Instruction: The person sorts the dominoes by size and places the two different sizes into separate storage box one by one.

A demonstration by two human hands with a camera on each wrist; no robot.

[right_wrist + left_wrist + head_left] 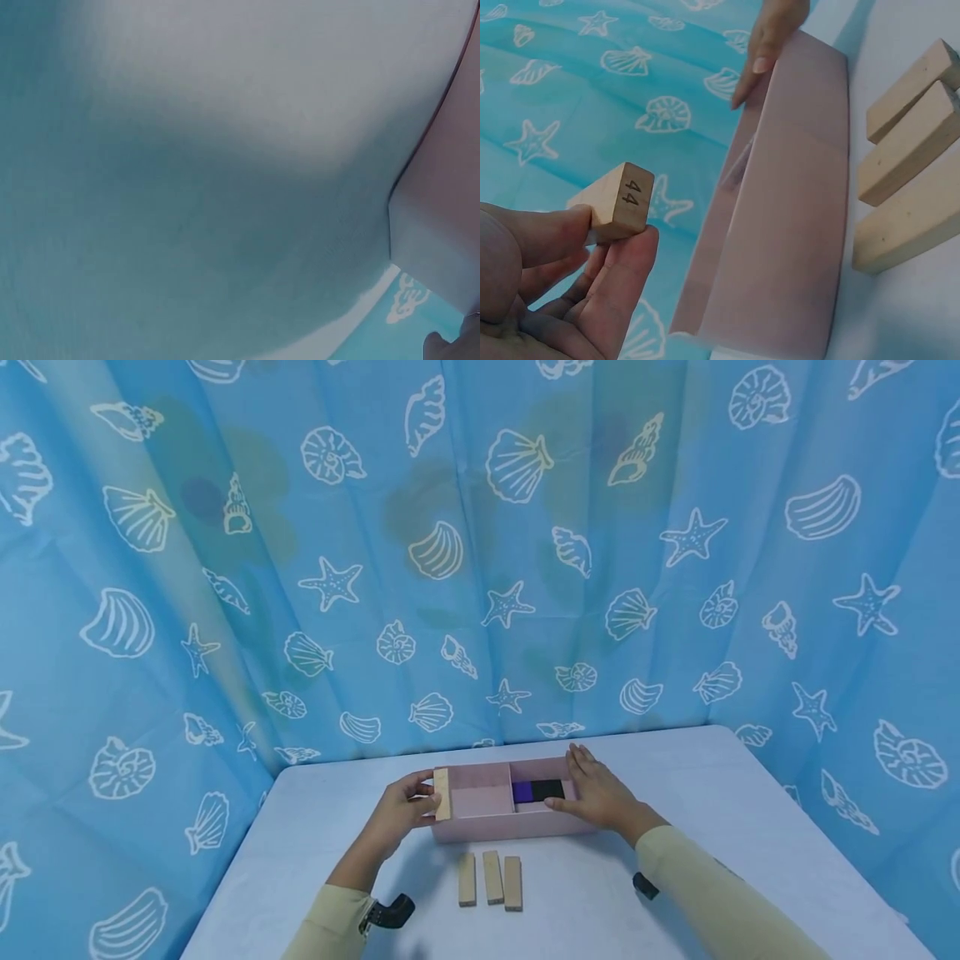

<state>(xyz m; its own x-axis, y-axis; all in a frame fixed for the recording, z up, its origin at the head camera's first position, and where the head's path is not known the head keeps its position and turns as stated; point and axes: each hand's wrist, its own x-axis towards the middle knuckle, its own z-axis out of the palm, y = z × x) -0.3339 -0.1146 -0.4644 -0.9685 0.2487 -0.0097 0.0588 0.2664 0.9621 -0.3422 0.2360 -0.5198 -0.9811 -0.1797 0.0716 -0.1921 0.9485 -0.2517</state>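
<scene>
My left hand pinches a wooden block between thumb and fingers, above the left end of a pink box. In the left wrist view the number 44 shows on the end of this wooden block. At the right end of the box lies my right hand, its fingers extended along the end and its thumb spread toward the front. A divider splits the box in two. In the right compartment sits a purple and black item, partly hidden by the thumb.
Three more wooden blocks lie side by side on the white table, in front of the box. Behind the table hangs a blue curtain with white shell prints.
</scene>
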